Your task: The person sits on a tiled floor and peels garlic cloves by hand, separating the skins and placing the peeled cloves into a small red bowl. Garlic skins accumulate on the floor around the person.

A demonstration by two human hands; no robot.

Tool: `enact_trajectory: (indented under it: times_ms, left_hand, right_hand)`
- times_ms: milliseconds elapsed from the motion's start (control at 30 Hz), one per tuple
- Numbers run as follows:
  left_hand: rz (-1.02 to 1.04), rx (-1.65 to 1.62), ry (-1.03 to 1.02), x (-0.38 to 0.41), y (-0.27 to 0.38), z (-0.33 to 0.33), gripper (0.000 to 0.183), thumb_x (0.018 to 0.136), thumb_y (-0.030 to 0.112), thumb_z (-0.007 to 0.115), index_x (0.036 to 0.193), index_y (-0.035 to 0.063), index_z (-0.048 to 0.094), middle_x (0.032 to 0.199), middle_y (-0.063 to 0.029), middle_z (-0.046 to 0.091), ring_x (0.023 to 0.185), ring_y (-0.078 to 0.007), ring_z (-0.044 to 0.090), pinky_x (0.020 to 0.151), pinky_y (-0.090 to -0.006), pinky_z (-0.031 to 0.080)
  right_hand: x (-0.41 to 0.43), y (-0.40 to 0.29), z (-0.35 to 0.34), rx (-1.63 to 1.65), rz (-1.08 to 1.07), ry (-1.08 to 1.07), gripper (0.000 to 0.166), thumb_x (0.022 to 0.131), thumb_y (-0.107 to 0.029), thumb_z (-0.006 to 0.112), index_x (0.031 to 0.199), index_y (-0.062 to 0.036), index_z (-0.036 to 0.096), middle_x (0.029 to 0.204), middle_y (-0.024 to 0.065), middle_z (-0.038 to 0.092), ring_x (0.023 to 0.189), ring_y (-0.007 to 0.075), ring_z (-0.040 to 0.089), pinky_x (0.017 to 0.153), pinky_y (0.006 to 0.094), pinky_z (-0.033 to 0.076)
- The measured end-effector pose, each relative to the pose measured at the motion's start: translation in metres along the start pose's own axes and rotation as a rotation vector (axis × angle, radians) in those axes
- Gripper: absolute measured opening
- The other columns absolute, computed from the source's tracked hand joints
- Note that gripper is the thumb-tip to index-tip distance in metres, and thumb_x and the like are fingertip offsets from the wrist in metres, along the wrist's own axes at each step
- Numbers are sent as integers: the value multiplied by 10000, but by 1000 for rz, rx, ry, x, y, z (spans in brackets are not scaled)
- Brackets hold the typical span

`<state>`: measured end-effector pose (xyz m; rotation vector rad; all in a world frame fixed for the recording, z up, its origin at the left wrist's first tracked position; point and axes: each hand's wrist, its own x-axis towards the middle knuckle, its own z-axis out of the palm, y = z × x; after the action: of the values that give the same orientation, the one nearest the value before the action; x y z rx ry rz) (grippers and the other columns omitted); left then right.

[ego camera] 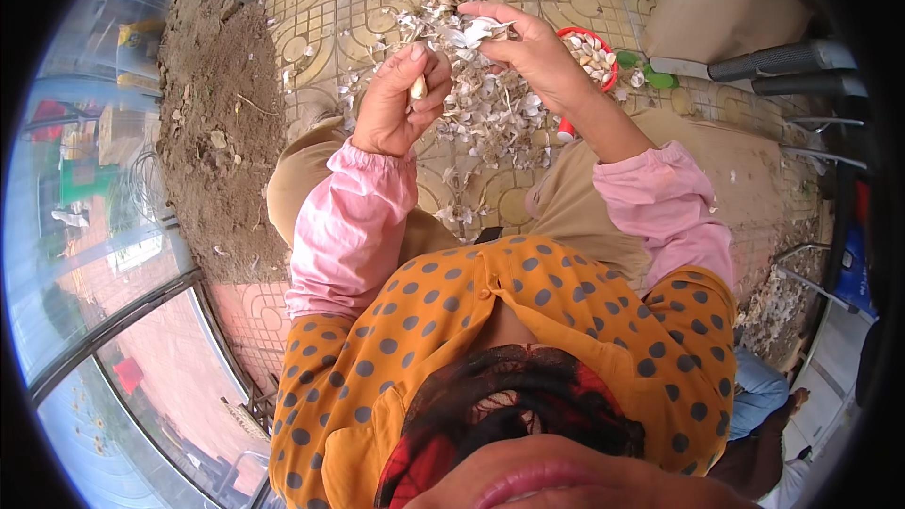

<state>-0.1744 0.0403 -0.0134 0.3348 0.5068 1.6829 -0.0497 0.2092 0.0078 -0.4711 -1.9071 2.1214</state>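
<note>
My left hand (406,95) is closed around a garlic clove (418,88), whose pale tip shows between the fingers. To its right, my right hand (527,46) holds white garlic skin (482,30) between thumb and fingers; whether a clove is inside it cannot be told. Both hands are raised above a heap of loose garlic skins (488,109) on the paving. Beside my right wrist stands a round red container (614,69) with many garlic cloves (591,56) in it. A red handle-like piece (565,130) lies below that wrist.
Green leaf-shaped pieces (662,78) lie right of the container. A tan box or sack (721,7) stands at upper right, near metal legs with a black grip (763,62). Bare soil (219,134) and glass panels (92,226) are at left. Another person's blue-clad leg (760,389) shows lower right.
</note>
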Motion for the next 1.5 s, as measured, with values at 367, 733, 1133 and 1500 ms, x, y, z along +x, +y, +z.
enact_trajectory:
  times_ms: [367, 733, 1133, 1500]
  left_hand:
    - [84, 287, 234, 7, 3, -1, 200, 914, 158, 659, 1070, 40, 614, 725, -27, 581, 548, -97, 535, 396, -211, 376]
    - [734, 1927, 486, 23, -34, 19, 154, 891, 172, 639, 955, 63, 552, 725, -146, 613, 622, -353, 616, 529, -432, 482]
    - [436, 2099, 378, 15, -31, -14, 100, 856, 120, 610, 901, 48, 557, 686, -189, 624, 647, -400, 618, 566, -485, 481]
    - [88, 716, 501, 13, -17, 32, 273, 952, 218, 550, 1117, 2, 570, 618, 5, 518, 416, -63, 410, 369, -202, 264]
  right_hand:
    - [-4, 2, 5, -487, -204, 161, 356, 799, -59, 638, 1154, -62, 605, 980, 142, 660, 834, 228, 639, 762, 337, 507]
    - [-4, 18, 9, -635, -222, 175, 371, 760, -59, 678, 1125, -58, 612, 1064, 175, 596, 976, 337, 594, 855, 385, 477]
    - [-1, 19, -3, -375, -205, 180, 392, 797, -68, 671, 1184, -80, 610, 890, 52, 636, 692, 109, 559, 621, 273, 467]
    - [-6, 23, 11, -837, -530, 200, 409, 776, 18, 621, 1168, -83, 561, 989, 151, 570, 882, 365, 613, 753, 421, 517]
